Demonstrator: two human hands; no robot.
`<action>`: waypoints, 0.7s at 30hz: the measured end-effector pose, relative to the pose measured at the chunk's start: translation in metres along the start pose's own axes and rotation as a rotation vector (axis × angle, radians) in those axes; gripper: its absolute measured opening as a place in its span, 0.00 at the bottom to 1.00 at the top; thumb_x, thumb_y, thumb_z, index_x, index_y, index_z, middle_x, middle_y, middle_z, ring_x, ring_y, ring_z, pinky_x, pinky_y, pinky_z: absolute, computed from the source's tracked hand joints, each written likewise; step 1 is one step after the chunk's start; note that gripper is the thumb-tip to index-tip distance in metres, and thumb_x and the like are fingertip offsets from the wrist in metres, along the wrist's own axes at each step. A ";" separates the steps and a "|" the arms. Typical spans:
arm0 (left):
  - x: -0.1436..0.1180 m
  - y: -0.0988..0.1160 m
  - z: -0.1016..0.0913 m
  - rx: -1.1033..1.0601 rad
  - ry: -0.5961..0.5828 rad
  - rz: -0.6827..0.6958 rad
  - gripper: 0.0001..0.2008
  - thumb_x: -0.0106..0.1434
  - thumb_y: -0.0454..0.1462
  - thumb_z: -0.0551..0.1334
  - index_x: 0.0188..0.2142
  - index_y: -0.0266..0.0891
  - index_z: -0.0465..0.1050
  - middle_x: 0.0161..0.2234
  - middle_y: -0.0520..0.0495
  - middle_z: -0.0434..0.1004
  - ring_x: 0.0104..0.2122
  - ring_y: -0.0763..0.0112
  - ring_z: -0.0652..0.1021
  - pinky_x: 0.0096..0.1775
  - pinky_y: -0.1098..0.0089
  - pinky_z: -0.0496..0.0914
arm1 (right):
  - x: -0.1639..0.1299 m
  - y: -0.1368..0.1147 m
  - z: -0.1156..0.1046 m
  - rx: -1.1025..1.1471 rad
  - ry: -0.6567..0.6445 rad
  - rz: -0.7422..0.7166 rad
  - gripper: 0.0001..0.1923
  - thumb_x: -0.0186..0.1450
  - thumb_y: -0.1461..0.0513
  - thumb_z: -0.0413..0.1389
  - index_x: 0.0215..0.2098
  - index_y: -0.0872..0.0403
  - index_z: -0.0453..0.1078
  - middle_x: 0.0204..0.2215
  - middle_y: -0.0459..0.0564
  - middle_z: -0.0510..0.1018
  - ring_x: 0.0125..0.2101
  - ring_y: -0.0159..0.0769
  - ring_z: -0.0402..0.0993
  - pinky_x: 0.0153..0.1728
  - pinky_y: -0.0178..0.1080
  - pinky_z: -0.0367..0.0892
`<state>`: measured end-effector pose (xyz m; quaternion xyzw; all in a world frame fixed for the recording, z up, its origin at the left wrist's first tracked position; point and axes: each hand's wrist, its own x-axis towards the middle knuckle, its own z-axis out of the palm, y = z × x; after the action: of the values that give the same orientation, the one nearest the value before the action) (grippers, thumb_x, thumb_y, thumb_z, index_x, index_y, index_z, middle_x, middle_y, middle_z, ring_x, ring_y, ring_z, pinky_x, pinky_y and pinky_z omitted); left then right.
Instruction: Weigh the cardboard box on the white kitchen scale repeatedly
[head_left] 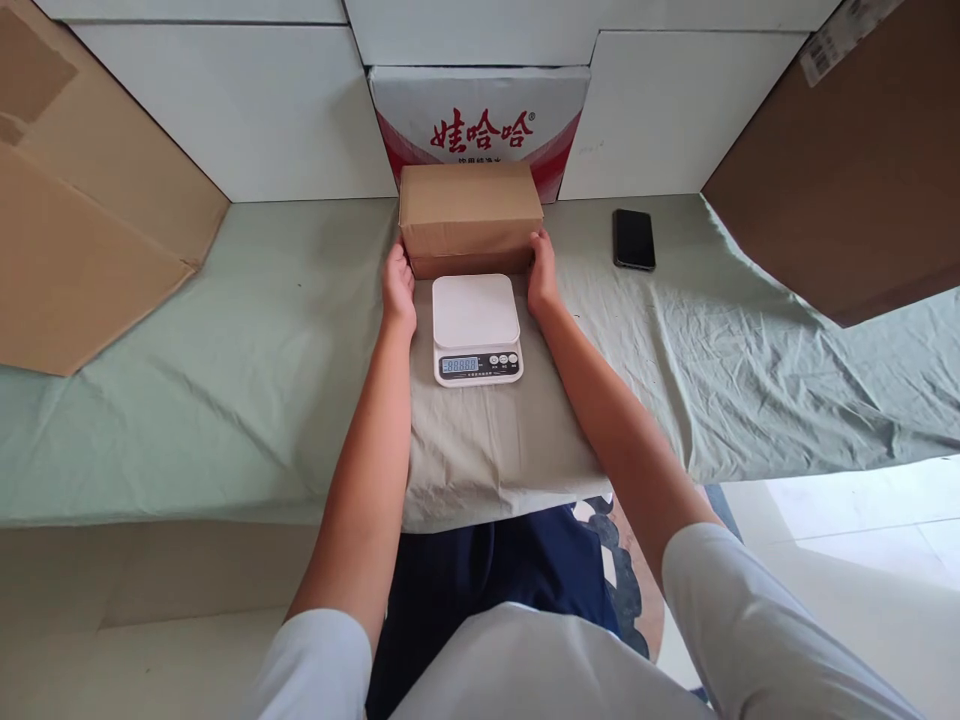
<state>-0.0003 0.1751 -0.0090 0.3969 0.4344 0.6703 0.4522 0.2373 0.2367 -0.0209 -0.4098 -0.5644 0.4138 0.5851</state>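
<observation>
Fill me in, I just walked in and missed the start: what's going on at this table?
A person has both hands on a closed cardboard box: the left hand at its left end, the right hand at its right end. The box sits on the green cloth just behind a white digital scale, whose platform is bare and display is lit. A black phone lies off to the right.

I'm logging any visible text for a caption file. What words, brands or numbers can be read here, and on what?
"娃哈哈" in red, with an ® mark: on the white carton at the wall behind the brown box.
Small line under that brand: too small to read.
Scale display: digits lit, too blurred to read; button labels too small.
Label on the cardboard at upper right: print unreadable.
Phone: no text visible.
</observation>
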 end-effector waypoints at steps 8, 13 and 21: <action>0.006 -0.010 -0.004 -0.018 0.025 0.002 0.23 0.62 0.47 0.59 0.55 0.50 0.76 0.63 0.52 0.77 0.71 0.62 0.68 0.70 0.59 0.61 | -0.021 -0.021 0.003 -0.037 0.032 0.001 0.36 0.61 0.34 0.51 0.55 0.47 0.64 0.63 0.50 0.74 0.68 0.47 0.65 0.76 0.55 0.55; 0.005 -0.010 -0.002 -0.006 0.053 -0.002 0.22 0.63 0.48 0.59 0.55 0.50 0.77 0.64 0.51 0.77 0.71 0.64 0.67 0.71 0.60 0.60 | -0.019 -0.018 0.004 -0.026 0.009 -0.004 0.38 0.60 0.34 0.52 0.58 0.48 0.64 0.65 0.52 0.72 0.70 0.48 0.62 0.77 0.55 0.52; -0.001 -0.001 0.002 -0.019 0.064 -0.020 0.22 0.65 0.41 0.55 0.56 0.49 0.76 0.65 0.52 0.76 0.71 0.66 0.68 0.71 0.61 0.59 | -0.023 -0.022 0.004 -0.039 -0.030 -0.012 0.36 0.63 0.37 0.51 0.61 0.47 0.61 0.66 0.52 0.70 0.69 0.48 0.62 0.76 0.55 0.52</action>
<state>0.0022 0.1746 -0.0099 0.3668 0.4462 0.6821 0.4484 0.2334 0.2076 -0.0072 -0.4115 -0.5836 0.4051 0.5710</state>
